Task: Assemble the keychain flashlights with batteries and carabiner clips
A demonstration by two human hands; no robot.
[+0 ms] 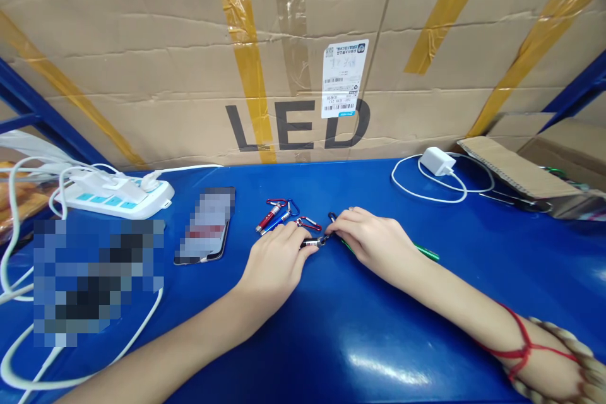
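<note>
A small black keychain flashlight (pixel 311 243) is pinched between the thumb and fingers of my left hand (pixel 272 259). At its end hangs a black carabiner clip (pixel 332 217), which the closed fingertips of my right hand (pixel 372 237) grip. Just beyond my left hand lie a red keychain flashlight (pixel 269 217) and a blue one (pixel 276 221), each with a carabiner. Another red carabiner (pixel 309 224) shows above my left fingers; whatever it is fixed to is mostly hidden. A green object (pixel 427 252) lies partly hidden beneath my right forearm.
Left of my hands lies a phone (pixel 203 230), near a white power strip (pixel 118 196) with looping cables. A white charger (pixel 436 161) and its cord lie at the back right, beside an opened cardboard box (pixel 516 170). A large taped carton (pixel 180 88) stands behind the blue table (pixel 331 341).
</note>
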